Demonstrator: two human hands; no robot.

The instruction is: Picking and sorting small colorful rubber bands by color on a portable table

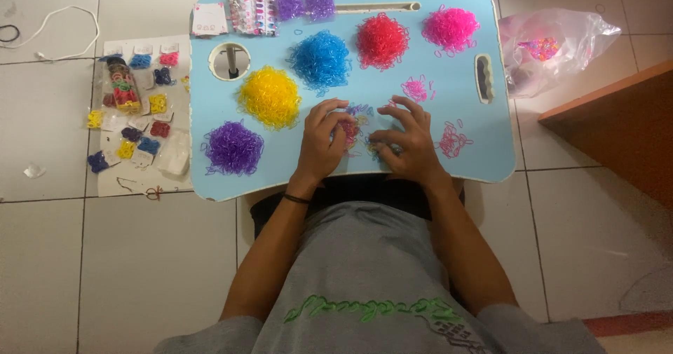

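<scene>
Light blue lap tray [449,165] fills the upper middle of the head view, sitting over the person's lap on a white tiled floor [140,270]. Wooden furniture edge [617,126] at 3 o'clock of the tray. Crumpled clear plastic bag [561,42] with pink bits inside at 2 o'clock, off the tray's right edge. White card sheet [116,175] at 9 o'clock, off the tray, covered in small packets of sorted bands.

On the tray, sorted heaps of tiny elastic bands: blue heap [321,59] near the centre top, yellow heap [269,97] at 10 o'clock of the hands, purple heap [233,147] at 9 o'clock, red heap [382,41] at 12 o'clock, pink heap [451,28] at 1 o'clock. Round cup hole [229,61] at the tray's upper left, slot handle [484,78] at its right edge.

Left hand [322,144] and right hand [410,144] lie side by side at the tray's near edge, 6 o'clock of the tray centre, palms down. Between and under the fingertips: a small mixed pile of bands [359,126], several colours. Both hands have fingers spread and bent, tips pressing into that pile; whether either pinches a band, cannot tell. Thin black wristband [296,199] on the left wrist.

Loose pink bands [452,141] at 3 o'clock of the right hand, a smaller pink cluster [415,87] at 12 o'clock of it.
</scene>
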